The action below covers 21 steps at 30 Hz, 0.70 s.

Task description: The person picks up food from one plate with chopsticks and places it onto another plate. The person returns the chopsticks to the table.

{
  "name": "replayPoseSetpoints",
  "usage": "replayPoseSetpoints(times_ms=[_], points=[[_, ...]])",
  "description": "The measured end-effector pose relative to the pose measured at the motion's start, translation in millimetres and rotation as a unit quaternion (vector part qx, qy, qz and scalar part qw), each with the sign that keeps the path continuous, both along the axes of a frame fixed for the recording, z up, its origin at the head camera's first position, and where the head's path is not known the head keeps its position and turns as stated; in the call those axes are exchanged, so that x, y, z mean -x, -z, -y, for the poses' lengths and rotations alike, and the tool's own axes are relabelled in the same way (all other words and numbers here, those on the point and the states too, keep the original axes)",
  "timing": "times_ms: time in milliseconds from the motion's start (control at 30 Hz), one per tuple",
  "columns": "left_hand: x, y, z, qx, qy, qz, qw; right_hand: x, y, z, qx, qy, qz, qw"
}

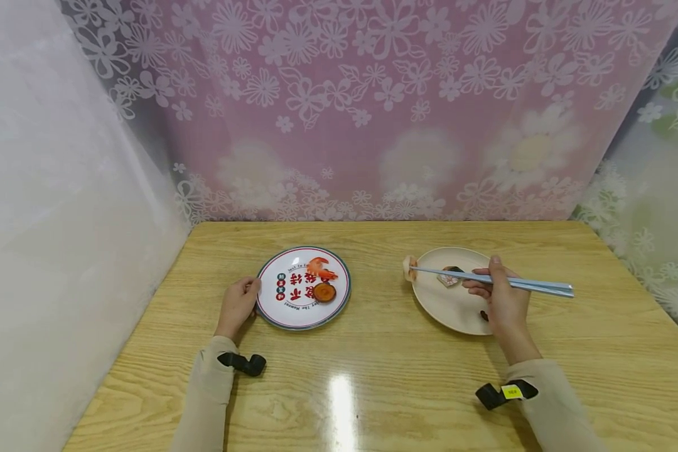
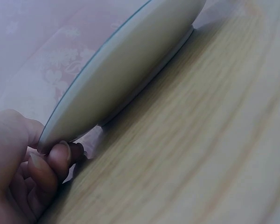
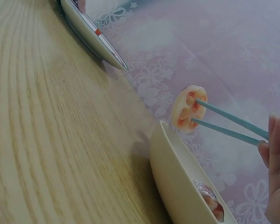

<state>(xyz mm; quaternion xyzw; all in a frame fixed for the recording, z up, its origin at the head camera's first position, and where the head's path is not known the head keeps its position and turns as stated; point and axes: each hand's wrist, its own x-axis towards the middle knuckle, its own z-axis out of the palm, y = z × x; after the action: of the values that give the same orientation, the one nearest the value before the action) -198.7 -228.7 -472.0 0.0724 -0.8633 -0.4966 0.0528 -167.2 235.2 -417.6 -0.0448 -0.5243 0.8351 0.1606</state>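
My left hand [image 1: 239, 305] pinches the left rim of a white plate [image 1: 271, 276] with red lettering and a blue-green edge; thumb above, fingers underneath in the left wrist view. On that plate lie a shrimp [image 1: 321, 269] and a round orange-brown slice [image 1: 324, 292]. My right hand [image 1: 508, 304] holds light-blue chopsticks [image 1: 542, 286]. Their tips grip a pale slice with holes, like lotus root [image 3: 190, 108], just above the left rim of a cream plate [image 3: 170, 177]. A sushi-like piece [image 1: 451, 276] and a small dark piece [image 1: 483, 316], partly behind the hand, lie on the cream plate.
Both plates stand on a wood-grain table [image 1: 373, 358], with a strip of tabletop between them. A pink flowered curtain [image 1: 339, 125] hangs behind the table, and a whitish sheet [image 1: 79, 207] hangs on the left.
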Motion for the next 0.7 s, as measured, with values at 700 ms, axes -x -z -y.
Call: replayPoseSetpoints(times_ms=[700], points=[[0.9, 0.7, 0.1, 0.008, -0.005, 0.003, 1.0000, 3.8, -0.3, 6.7, 0.039, -0.047, 0.004, 0.998]])
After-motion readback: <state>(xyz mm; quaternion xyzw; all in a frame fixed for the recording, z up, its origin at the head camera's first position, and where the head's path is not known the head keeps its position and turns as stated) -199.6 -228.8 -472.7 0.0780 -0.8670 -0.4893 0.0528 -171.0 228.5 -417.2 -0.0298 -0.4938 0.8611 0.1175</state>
